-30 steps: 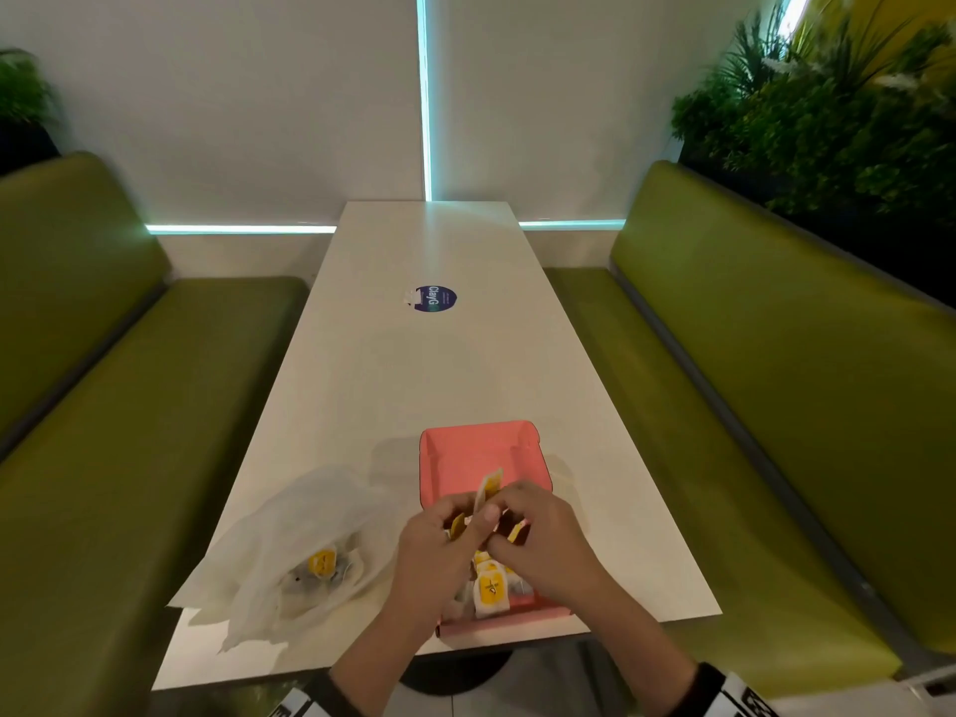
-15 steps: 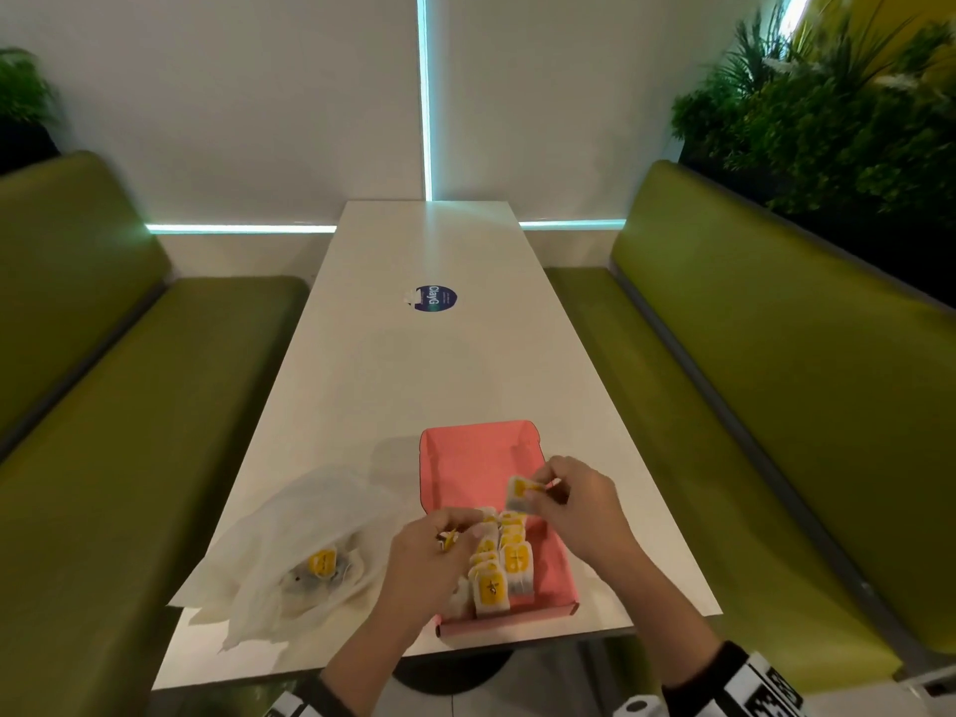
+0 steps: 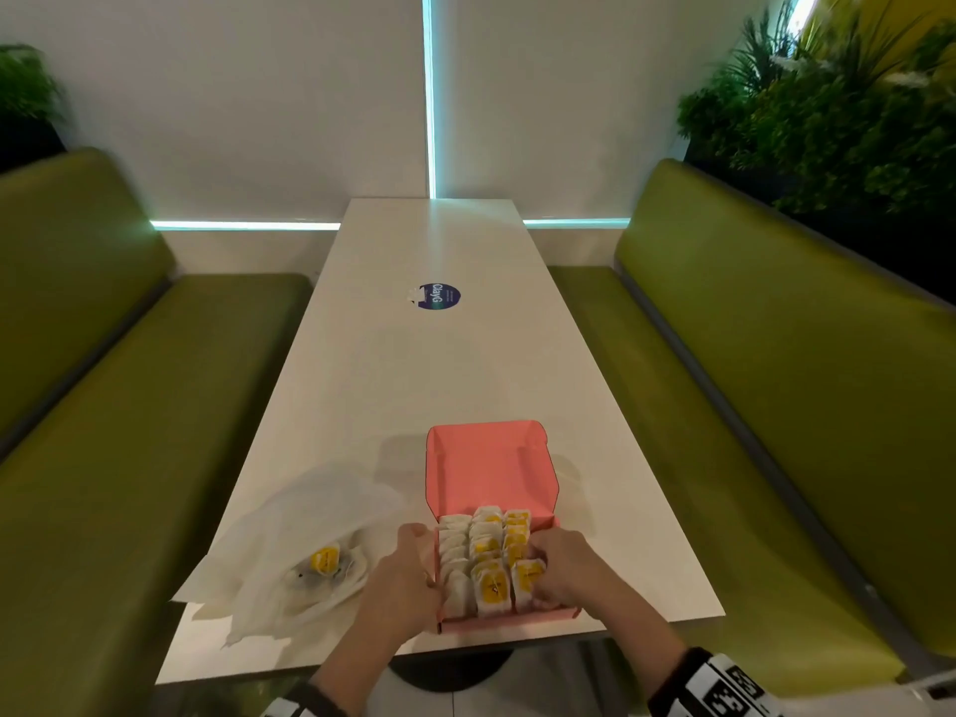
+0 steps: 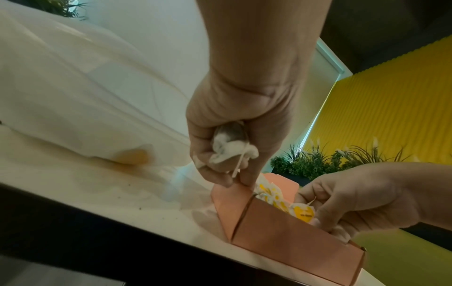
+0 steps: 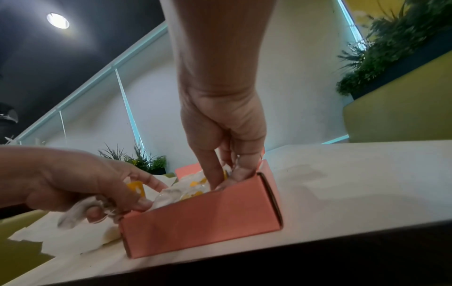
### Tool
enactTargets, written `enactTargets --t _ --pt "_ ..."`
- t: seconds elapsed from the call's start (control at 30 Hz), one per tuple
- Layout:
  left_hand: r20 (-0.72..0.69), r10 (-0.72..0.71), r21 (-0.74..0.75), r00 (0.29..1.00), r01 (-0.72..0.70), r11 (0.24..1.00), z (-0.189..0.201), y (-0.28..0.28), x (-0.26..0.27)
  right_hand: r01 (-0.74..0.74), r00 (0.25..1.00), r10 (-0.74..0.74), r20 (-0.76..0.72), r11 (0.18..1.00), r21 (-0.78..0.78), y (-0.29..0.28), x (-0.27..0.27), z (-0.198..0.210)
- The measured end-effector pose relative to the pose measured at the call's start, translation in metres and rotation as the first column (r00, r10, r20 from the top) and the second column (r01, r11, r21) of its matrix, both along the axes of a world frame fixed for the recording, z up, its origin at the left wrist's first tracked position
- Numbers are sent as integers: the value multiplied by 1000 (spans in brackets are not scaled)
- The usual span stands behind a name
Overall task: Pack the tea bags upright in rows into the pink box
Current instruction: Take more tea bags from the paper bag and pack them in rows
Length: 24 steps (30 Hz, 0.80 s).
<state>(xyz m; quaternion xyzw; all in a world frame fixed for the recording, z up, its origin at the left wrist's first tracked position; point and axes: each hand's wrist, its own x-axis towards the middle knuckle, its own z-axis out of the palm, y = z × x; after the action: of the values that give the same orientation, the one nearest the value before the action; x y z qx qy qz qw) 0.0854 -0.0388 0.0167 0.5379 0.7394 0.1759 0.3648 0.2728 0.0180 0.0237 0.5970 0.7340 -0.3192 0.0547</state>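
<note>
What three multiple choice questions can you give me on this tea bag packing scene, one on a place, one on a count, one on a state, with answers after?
1. Where does the plastic bag lie relative to the pink box?
A. to its left
B. to its right
C. inside it

2. How many rows of tea bags stand in the box?
A. one
B. three
C. five

3. What is the left hand doing?
A. lying flat and empty on the table
B. holding a crumpled tea bag at the box's left wall
C. closing the lid

Answers:
1 A, the head view shows the bag on the table left of the box.
2 B, three rows run front to back.
3 B, the left wrist view shows the fingers curled round it.
</note>
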Motion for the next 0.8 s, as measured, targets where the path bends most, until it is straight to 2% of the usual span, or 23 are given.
enactTargets --t 0.1,0.2,0.37,0.5,0.63,0.8 --pt "-32 0 -22 999 -1 1000 -2 0 0 28 1000 -28 14 1000 8 0 -3 -7" --pt "-61 -1 -28 998 -1 1000 -6 1 0 118 993 -116 -35 992 49 -3 -8 -12" --pt "-29 3 -6 1000 -3 1000 -9 1 -2 226 972 -217 -95 968 108 -9 -13 -21" --pt "-33 -2 -15 999 2 1000 -9 2 -2 232 969 -216 -120 961 151 -14 -16 -22" --pt "-32 -3 -20 999 3 1000 -9 2 -2 230 973 -225 -45 952 203 -18 -21 -24" --pt "-25 13 -13 1000 -13 1000 -8 1 -2 265 956 -231 -183 945 193 -14 -21 -24"
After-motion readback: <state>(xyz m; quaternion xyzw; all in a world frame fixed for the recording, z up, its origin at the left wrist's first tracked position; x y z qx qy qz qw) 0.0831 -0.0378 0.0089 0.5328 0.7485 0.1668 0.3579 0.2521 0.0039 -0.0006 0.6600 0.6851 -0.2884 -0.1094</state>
